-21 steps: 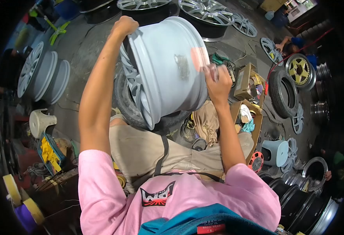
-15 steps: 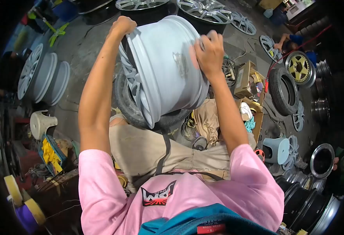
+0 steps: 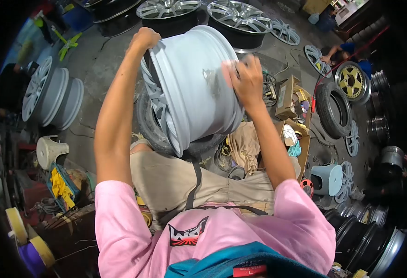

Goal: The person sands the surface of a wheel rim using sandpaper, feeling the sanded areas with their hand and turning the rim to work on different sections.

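Observation:
A grey-primed wheel rim (image 3: 192,88) stands tilted in front of me, its spoked face to the left, over a black tire (image 3: 143,109). My left hand (image 3: 144,38) is closed over the rim's upper left edge. On the barrel's right side, my right hand (image 3: 248,78) has its fingers bent around a flat pink piece of sandpaper (image 3: 227,74), pressed against the surface and slightly blurred. Beside the sandpaper, a darker worn patch (image 3: 211,82) shows on the grey barrel.
Several grey rims (image 3: 50,95) stand at the left near a white stool (image 3: 50,150). Polished wheels (image 3: 238,18) lie at the back. Cardboard boxes (image 3: 287,99), a loose tire (image 3: 333,109) and a blue stool (image 3: 326,180) are on the right. Another person's arm (image 3: 333,52) reaches to a grey wheel.
My right hand and the sandpaper have shifted slightly left and down on the barrel. The rim sits a little lower in view. At far right, a silver ring and a person's hand have left their spot.

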Demonstrator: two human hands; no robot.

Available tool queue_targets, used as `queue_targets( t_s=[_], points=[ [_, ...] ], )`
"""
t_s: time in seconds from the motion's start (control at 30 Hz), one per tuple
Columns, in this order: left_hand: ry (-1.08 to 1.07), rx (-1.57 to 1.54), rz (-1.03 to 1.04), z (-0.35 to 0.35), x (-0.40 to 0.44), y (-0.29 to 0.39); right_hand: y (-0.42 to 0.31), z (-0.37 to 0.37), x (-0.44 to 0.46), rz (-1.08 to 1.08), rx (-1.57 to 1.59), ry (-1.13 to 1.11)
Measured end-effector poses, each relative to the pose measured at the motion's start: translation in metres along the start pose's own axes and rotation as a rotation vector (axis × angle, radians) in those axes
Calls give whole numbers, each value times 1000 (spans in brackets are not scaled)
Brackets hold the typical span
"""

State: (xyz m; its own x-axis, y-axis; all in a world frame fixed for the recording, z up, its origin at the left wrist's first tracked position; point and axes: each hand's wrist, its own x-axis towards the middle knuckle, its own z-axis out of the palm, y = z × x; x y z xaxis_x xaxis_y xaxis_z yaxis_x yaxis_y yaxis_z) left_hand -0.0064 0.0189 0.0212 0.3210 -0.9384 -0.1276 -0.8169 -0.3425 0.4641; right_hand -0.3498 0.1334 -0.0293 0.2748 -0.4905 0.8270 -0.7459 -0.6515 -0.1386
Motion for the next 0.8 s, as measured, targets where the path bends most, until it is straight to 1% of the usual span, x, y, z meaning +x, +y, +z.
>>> queue_targets(
  t_s=[0.07, 0.1, 0.13, 0.2, 0.23, 0.27, 0.33, 0.43, 0.5, 0.53, 0.57, 0.6, 0.63, 0.7, 0.73, 0.77, 0.8],
  points=[
    [130, 72, 68, 19, 21, -9, 0, -17, -38, 103, 13, -60],
    [128, 69, 70, 37, 53, -24, 3, -16, -45, 153, 10, -63],
    [158, 209, 159, 56, 100, -46, 5, -13, -42, 168, 2, -60],
    [187, 349, 271, 62, 127, -55, 16, 2, -16, 92, 73, 15],
    [84, 344, 269, 53, 123, -54, 16, 10, 2, 100, 87, 48],
    [45, 343, 274, 47, 116, -54, 21, 19, 21, 137, 98, 33],
    [-32, 340, 282, 35, 106, -56, 33, 18, 49, 203, 127, 136],
    [-51, 360, 285, 24, 89, -43, 48, -45, 39, 291, 166, 162],
    [-28, 318, 115, 15, 51, -15, 61, -91, -7, 308, 106, 64],
    [-25, 330, 137, 8, 29, 0, 74, -107, -39, 410, 87, -16],
    [6, 356, 72, 0, 6, 13, 90, -118, -77, 513, 74, -95],
    [44, 380, 2, -5, -14, 25, 106, -127, -117, 695, 102, -166],
    [58, 387, 10, -4, -28, 32, 119, -135, -153, 868, 136, -242],
    [310, 628, 183, 4, -54, 42, 125, -151, -208, 952, 159, -252],
    [259, 584, 316, 8, -67, 51, 128, -154, -210, 950, 175, -249],
    [278, 443, 513, 24, -66, 51, 128, -158, -215, 1042, 263, -266],
    [299, 366, 756, 40, -69, 54, 125, -163, -217, 1133, 348, -284]
  ],
)
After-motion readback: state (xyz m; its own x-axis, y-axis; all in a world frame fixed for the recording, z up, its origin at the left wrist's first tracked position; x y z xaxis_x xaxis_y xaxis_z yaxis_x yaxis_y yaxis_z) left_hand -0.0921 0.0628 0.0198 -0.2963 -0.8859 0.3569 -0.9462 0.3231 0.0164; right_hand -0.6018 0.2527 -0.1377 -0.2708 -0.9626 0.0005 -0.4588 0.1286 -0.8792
